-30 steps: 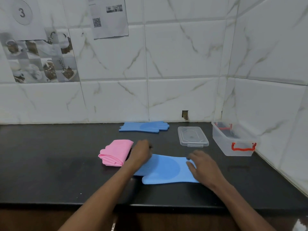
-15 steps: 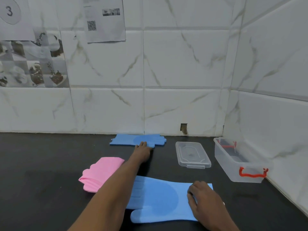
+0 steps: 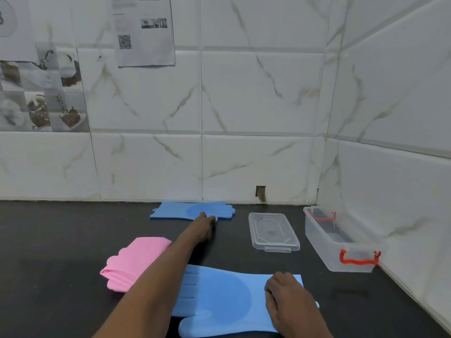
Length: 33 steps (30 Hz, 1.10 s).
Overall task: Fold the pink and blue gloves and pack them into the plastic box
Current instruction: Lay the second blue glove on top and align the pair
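Observation:
A blue glove (image 3: 219, 298) lies flat on the black counter near me. My right hand (image 3: 290, 303) rests on its cuff end. A second blue glove (image 3: 185, 211) lies flat by the back wall. My left hand (image 3: 202, 228) reaches out to it, fingertips at its near edge; whether they pinch it cannot be made out. Folded pink gloves (image 3: 131, 262) sit left of my left forearm. The clear plastic box (image 3: 339, 242) with red handles stands open at the right by the side wall.
The box's clear lid (image 3: 272, 231) lies flat between the far blue glove and the box. Tiled walls close the back and the right side. A paper sheet with a QR code (image 3: 144, 32) hangs on the back wall.
My left hand left the near blue glove and stretched forward to the far blue glove. My right hand stayed on the near glove's cuff. The view drew closer to the counter.

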Tool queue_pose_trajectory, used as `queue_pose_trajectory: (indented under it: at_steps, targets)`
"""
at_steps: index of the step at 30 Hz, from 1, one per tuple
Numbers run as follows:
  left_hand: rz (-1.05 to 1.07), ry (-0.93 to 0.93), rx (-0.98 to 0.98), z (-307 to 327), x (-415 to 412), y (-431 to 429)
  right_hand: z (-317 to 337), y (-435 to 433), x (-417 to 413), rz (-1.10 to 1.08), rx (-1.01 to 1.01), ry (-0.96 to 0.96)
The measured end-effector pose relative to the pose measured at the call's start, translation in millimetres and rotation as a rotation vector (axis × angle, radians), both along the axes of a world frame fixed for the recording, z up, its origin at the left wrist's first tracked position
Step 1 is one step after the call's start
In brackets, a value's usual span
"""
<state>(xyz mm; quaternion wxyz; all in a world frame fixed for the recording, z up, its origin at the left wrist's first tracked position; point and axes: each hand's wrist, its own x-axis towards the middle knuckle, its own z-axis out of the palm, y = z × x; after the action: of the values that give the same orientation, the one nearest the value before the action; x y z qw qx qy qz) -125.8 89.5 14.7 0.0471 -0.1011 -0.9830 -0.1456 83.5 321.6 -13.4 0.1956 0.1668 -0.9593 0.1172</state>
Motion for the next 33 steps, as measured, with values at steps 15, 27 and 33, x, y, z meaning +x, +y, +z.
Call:
queue_pose_trajectory:
  at_steps: [15, 27, 33]
  targets:
    - [0.191, 0.148, 0.248, 4.4, 3.3, 5.9, -15.3, 7.4, -12.8, -0.005, -0.059, -0.035]
    - [0.118, 0.349, 0.452, 31.2, 24.1, 8.4, -21.4, 9.2, -13.4, -0.039, -0.042, 0.043]
    - [0.118, 0.555, 1.278, 101.4, 48.5, 23.7, -20.7, 10.9, -14.1, -0.052, -0.056, 0.052]
